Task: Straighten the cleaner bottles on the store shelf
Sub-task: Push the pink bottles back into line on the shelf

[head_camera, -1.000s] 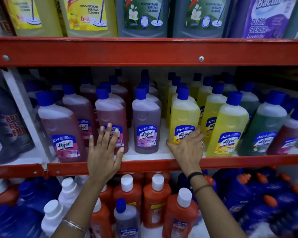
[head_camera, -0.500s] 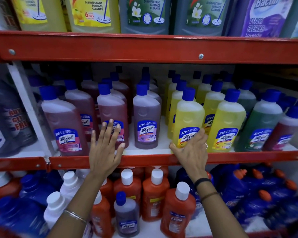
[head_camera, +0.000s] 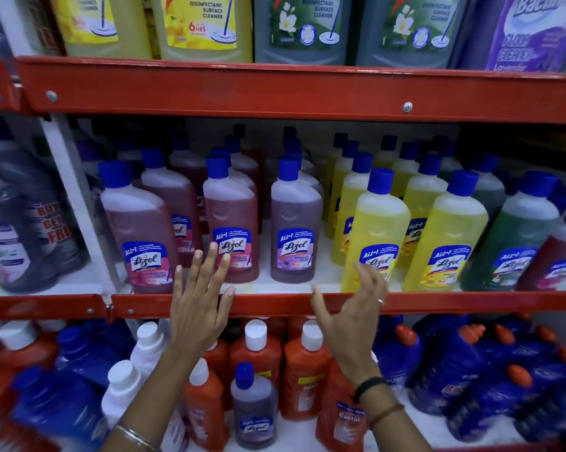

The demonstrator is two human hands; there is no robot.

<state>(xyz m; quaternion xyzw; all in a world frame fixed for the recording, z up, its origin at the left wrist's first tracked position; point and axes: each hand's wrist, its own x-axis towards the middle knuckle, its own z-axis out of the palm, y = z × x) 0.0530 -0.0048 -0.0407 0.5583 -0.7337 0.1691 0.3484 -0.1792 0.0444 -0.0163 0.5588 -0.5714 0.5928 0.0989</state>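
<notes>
Landmark: we take the red painted metal front lip of the middle shelf [head_camera: 307,303] as our reference.
Task objects: the blue-capped clear plastic cleaner bottles stand in rows just above and behind the lip, pink and purple to its left half, yellow and green to its right.
Front pink bottle [head_camera: 231,223]: upright, just behind the lip, label forward.
Purple bottle [head_camera: 296,223]: set slightly back from the lip, with a bare gap of white shelf on either side.
Front yellow bottle [head_camera: 374,236]: at the very edge of the lip, seemingly leaning left.
Left hand [head_camera: 200,305]: we see it flat and open with fingers spread, in front of the lip; its fingertips overlap the pink bottle's label, though we cannot tell whether they touch it. It holds nothing.
Right hand [head_camera: 351,313]: open and loosely cupped, thumb apart, in front of the lip beside the yellow bottle's base; it grips nothing.
Step, as we judge it: both hands free, between bottles.
Risk one: a push high on the yellow bottle could tip it over the lip, because it stands so near the edge.
Risk two: a firm shove on a front bottle could topple those packed close behind it.
Risk three: a falling bottle would strike the orange and blue bottles [head_camera: 255,363] below the lip.
</notes>
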